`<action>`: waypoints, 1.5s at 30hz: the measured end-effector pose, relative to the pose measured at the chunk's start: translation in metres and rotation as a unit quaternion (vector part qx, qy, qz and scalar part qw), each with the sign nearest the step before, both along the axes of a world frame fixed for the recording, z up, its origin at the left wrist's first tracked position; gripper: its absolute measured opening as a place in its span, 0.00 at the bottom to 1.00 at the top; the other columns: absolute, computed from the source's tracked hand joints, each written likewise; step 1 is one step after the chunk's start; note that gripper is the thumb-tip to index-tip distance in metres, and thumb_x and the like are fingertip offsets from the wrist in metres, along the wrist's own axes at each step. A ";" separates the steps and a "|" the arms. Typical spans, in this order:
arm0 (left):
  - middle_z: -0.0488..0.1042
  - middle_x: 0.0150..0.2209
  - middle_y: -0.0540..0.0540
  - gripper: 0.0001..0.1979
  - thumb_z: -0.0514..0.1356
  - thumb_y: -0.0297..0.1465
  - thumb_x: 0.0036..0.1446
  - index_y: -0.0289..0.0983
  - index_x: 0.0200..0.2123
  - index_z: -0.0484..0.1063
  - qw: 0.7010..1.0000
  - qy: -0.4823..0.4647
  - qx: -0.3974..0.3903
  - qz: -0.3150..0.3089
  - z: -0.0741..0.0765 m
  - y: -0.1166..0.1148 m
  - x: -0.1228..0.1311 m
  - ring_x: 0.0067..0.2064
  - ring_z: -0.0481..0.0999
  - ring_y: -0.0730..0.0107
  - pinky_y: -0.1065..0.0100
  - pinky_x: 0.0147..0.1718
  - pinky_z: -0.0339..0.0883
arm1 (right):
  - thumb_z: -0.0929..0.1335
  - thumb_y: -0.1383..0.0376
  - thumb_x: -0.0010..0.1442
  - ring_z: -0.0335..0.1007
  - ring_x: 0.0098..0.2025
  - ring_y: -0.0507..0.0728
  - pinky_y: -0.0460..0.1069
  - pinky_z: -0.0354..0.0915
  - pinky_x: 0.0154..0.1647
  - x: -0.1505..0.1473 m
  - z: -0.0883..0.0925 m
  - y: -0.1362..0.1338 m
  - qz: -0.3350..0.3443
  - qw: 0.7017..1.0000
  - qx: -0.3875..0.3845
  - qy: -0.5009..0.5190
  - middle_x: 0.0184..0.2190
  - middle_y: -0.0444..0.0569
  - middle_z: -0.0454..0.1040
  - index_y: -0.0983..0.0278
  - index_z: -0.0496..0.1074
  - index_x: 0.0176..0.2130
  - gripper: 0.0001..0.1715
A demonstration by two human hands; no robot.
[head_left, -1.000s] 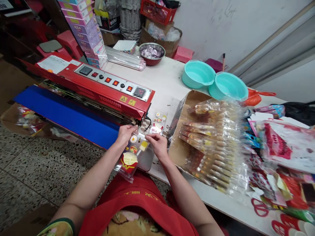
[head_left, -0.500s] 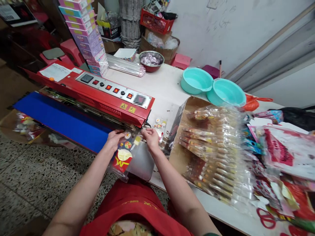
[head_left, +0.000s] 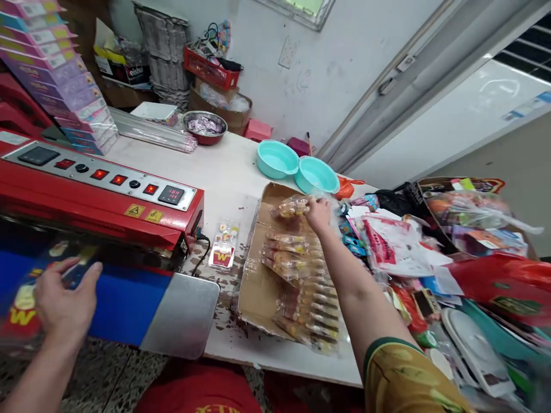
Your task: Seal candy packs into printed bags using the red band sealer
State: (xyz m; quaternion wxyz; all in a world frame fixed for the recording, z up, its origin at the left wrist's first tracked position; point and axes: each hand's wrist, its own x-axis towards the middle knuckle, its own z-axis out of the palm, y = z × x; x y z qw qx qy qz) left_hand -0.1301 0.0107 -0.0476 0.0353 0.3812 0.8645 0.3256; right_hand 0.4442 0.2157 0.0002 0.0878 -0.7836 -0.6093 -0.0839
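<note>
My left hand (head_left: 64, 298) is over the blue conveyor belt (head_left: 114, 307) of the red sealing machine (head_left: 99, 212). Its fingers and thumb are spread, and it grips nothing. Beside and partly under it, blurred, lies a clear plastic bag (head_left: 21, 315) with a red and yellow piece marked W. Far to the right, my right hand (head_left: 319, 215) is closed on the upper end of a packed plastic bag (head_left: 293, 207) in a cardboard box (head_left: 258, 269). More filled bags (head_left: 310, 292) stand in rows in that box. Its fingertips are partly hidden.
A metal plate (head_left: 185, 321) sits at the belt's end. One flat packet (head_left: 222, 246) lies between machine and box. Two turquoise basins (head_left: 278, 160) stand behind the box. Bags, papers and a white scale (head_left: 477, 350) clutter the right side. Stacked small boxes (head_left: 64, 80) rise at left.
Both hands were together at the bag by the machine's end. My left hand has moved left along the belt with the bag and opened; my right has reached across to the box. The view turned right.
</note>
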 end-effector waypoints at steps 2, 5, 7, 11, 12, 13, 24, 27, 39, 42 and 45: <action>0.74 0.48 0.55 0.16 0.59 0.50 0.52 0.51 0.42 0.70 0.999 -0.050 0.009 -0.005 0.001 -0.012 0.025 0.48 0.76 0.55 0.48 0.51 0.72 | 0.67 0.68 0.57 0.55 0.52 0.70 0.59 0.58 0.49 0.015 -0.009 0.007 0.020 0.999 -0.038 -0.031 0.47 0.65 0.66 0.70 0.77 0.40 0.12; 0.74 0.48 0.55 0.12 0.61 0.47 0.51 0.49 0.36 0.72 0.993 -0.111 0.028 -0.031 0.001 -0.025 0.053 0.48 0.76 0.59 0.54 0.49 0.74 | 0.68 0.67 0.58 0.54 0.55 0.70 0.61 0.57 0.52 0.020 -0.010 0.006 0.067 0.997 -0.026 -0.032 0.52 0.63 0.65 0.68 0.78 0.37 0.09; 0.73 0.50 0.52 0.12 0.61 0.45 0.51 0.47 0.36 0.73 0.989 -0.134 0.021 -0.054 0.002 -0.031 0.065 0.48 0.76 0.57 0.54 0.49 0.74 | 0.70 0.66 0.57 0.52 0.60 0.70 0.62 0.56 0.56 0.020 0.002 0.000 0.112 0.994 0.017 0.001 0.57 0.60 0.63 0.66 0.78 0.33 0.06; 0.73 0.50 0.46 0.14 0.60 0.44 0.52 0.43 0.38 0.74 0.982 -0.132 0.077 -0.111 0.011 -0.034 0.086 0.51 0.74 0.56 0.55 0.50 0.71 | 0.70 0.63 0.57 0.67 0.52 0.63 0.59 0.63 0.54 0.009 0.050 -0.022 0.269 0.941 0.099 0.181 0.50 0.56 0.73 0.63 0.73 0.28 0.08; 0.74 0.50 0.45 0.14 0.60 0.43 0.53 0.42 0.39 0.74 0.977 -0.133 0.097 -0.133 0.016 -0.033 0.094 0.50 0.74 0.57 0.56 0.50 0.71 | 0.70 0.61 0.57 0.71 0.48 0.61 0.58 0.66 0.50 0.003 0.065 -0.031 0.300 0.918 0.115 0.233 0.45 0.53 0.76 0.63 0.73 0.29 0.09; 0.75 0.48 0.45 0.14 0.60 0.43 0.54 0.41 0.40 0.74 0.971 -0.139 0.114 -0.156 0.023 -0.032 0.103 0.49 0.75 0.58 0.57 0.50 0.70 | 0.70 0.58 0.57 0.73 0.45 0.61 0.57 0.68 0.46 -0.005 0.079 -0.041 0.319 0.898 0.128 0.276 0.41 0.51 0.77 0.62 0.73 0.30 0.10; 0.71 0.56 0.39 0.40 0.71 0.38 0.42 0.39 0.59 0.63 0.798 -0.354 -0.070 -0.484 0.092 0.009 0.152 0.56 0.71 0.54 0.58 0.53 0.66 | 0.75 0.50 0.50 0.75 0.39 0.61 0.55 0.70 0.41 -0.154 0.086 -0.146 0.300 0.761 -0.037 0.574 0.33 0.51 0.79 0.62 0.76 0.27 0.17; 0.78 0.43 0.40 0.29 0.69 0.36 0.43 0.35 0.49 0.70 0.738 -0.491 -0.139 -0.441 0.075 0.002 0.132 0.42 0.78 0.59 0.64 0.39 0.71 | 0.75 0.50 0.47 0.72 0.45 0.63 0.57 0.68 0.46 -0.198 0.047 -0.169 0.262 0.746 -0.074 0.607 0.42 0.53 0.77 0.62 0.73 0.29 0.19; 0.74 0.30 0.50 0.21 0.67 0.38 0.42 0.37 0.40 0.69 0.806 -0.431 -0.166 -0.371 0.027 -0.032 0.074 0.32 0.75 0.66 0.70 0.29 0.65 | 0.67 0.66 0.41 0.65 0.42 0.60 0.55 0.67 0.43 -0.262 -0.041 -0.198 0.117 0.850 -0.051 0.511 0.42 0.51 0.63 0.63 0.65 0.32 0.13; 0.70 0.26 0.53 0.20 0.66 0.38 0.43 0.36 0.40 0.70 0.794 -0.411 -0.220 -0.391 0.026 -0.033 0.057 0.28 0.71 0.70 0.72 0.26 0.61 | 0.65 0.65 0.47 0.64 0.51 0.63 0.57 0.64 0.49 -0.249 -0.038 -0.191 0.196 0.824 -0.022 0.532 0.44 0.53 0.68 0.63 0.70 0.27 0.05; 0.70 0.27 0.52 0.20 0.64 0.39 0.46 0.36 0.41 0.70 0.750 -0.429 -0.256 -0.435 0.026 -0.031 0.049 0.29 0.71 0.70 0.71 0.27 0.61 | 0.66 0.62 0.52 0.69 0.43 0.59 0.54 0.66 0.45 -0.247 -0.033 -0.184 0.265 0.752 -0.108 0.594 0.39 0.50 0.73 0.62 0.73 0.30 0.07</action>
